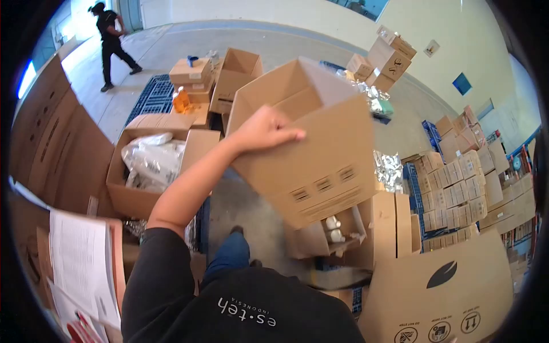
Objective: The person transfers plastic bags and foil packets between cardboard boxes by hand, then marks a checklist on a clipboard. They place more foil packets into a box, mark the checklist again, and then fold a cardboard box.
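Note:
My left hand [269,130] grips the near top edge of a large open cardboard box [320,154], fingers over the rim and thumb on the outer face. The box is held up in front of me, tilted, with dark print low on its side. My right hand is mostly out of sight; only a fingertip-like bit [453,340] shows at the bottom edge, by a big carton with a leaf print [440,286]. Below the held box is an open box [309,243] with white items inside.
At the left stands an open box [134,197] with plastic-wrapped goods, beside papers [80,251]. Stacked cartons [191,71] and a blue pallet [151,97] lie beyond. A person [110,43] walks at the back left. Stacks of cartons [454,188] fill the right.

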Available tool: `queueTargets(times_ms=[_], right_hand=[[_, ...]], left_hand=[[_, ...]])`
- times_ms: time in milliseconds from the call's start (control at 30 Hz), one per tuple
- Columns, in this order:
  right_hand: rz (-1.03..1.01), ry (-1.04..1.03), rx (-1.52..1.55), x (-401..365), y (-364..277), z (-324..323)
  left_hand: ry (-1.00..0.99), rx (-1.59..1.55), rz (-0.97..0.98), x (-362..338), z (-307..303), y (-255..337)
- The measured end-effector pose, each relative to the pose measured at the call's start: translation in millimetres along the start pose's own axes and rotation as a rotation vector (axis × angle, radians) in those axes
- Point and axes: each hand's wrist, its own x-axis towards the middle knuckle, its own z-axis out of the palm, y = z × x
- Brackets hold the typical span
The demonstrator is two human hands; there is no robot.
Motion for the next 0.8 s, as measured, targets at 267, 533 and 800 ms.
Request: queueTargets(times_ms=[267,533,800], right_hand=[[0.021,-0.106,0.272,-84,-202,117],[0.173,-0.36,0.414,-119,-311,228],[0.349,-0.705,0.637,-151,-354,349]], left_hand=[[-0.596,0.235,-0.142,62,27,-251],[-0.74,0.436,-0.272,104,1,-351],[-1.018,0.755,-0.305,3,64,-381]])
